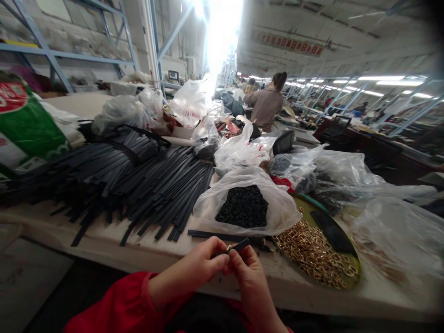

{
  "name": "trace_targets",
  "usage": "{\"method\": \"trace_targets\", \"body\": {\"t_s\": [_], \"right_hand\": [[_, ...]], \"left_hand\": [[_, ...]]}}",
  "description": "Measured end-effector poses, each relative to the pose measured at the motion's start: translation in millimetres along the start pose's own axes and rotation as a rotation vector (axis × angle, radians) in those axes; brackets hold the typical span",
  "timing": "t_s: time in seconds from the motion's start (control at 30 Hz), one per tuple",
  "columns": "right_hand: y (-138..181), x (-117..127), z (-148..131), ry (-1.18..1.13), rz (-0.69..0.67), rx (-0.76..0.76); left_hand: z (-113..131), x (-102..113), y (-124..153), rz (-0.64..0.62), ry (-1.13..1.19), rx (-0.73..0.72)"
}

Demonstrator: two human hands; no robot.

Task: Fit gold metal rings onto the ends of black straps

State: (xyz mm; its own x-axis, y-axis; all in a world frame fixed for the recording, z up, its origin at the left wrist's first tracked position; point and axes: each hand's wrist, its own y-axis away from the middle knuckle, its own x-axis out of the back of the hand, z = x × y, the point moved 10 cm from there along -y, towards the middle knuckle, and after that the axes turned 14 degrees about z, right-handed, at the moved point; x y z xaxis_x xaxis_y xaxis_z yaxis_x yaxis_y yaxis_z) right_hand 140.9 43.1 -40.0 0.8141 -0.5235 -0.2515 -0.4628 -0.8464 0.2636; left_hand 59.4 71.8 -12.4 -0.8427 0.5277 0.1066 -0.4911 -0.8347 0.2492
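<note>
i see both hands pinched on one strap (pixel 239 245) with a small gold clip just above the table edge (pixel 166 252): left hand (pixel 203 263) and right hand (pixel 248 270) touching, tray (pixel 352 277) beside

Long pale worktable (pixel 104 240) runs left to right. Near edge, centre: left hand (pixel 197 266) and right hand (pixel 248 273) meet, pinching a short black strap with a small gold metal ring (pixel 236 246) between them. Far-left of the hands, on the table: big heap of long flat black straps (pixel 138 185). Just beyond the hands: clear plastic bag of small black pieces (pixel 244 206). Right of it: round tray of gold metal rings (pixel 317 256). Far left: green and white sack (pixel 24 125). Far centre: a person (pixel 267 104), back turned.
</note>
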Motion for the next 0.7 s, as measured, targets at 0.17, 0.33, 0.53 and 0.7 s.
{"method": "trace_targets", "body": {"t_s": [0.17,0.33,0.53,0.7], "right_hand": [[-5.0,-1.8,11.3,0.006,-0.034,-0.104],[-7.9,-9.1,29.3,-0.175,-0.092,-0.346],[-21.4,5.8,27.4,0.06,-0.051,-0.164],[-17.4,-2.9,36.8,-0.046,-0.155,-0.293]], "left_hand": [[-18.4,0.8,-8.5,-0.037,0.05,0.113],[-27.7,-1.7,-17.2,-0.062,0.051,0.164],[-36.5,-4.3,-26.5,-0.053,0.032,0.218],[-38.1,-2.7,-29.5,-0.048,0.013,0.2]]}}
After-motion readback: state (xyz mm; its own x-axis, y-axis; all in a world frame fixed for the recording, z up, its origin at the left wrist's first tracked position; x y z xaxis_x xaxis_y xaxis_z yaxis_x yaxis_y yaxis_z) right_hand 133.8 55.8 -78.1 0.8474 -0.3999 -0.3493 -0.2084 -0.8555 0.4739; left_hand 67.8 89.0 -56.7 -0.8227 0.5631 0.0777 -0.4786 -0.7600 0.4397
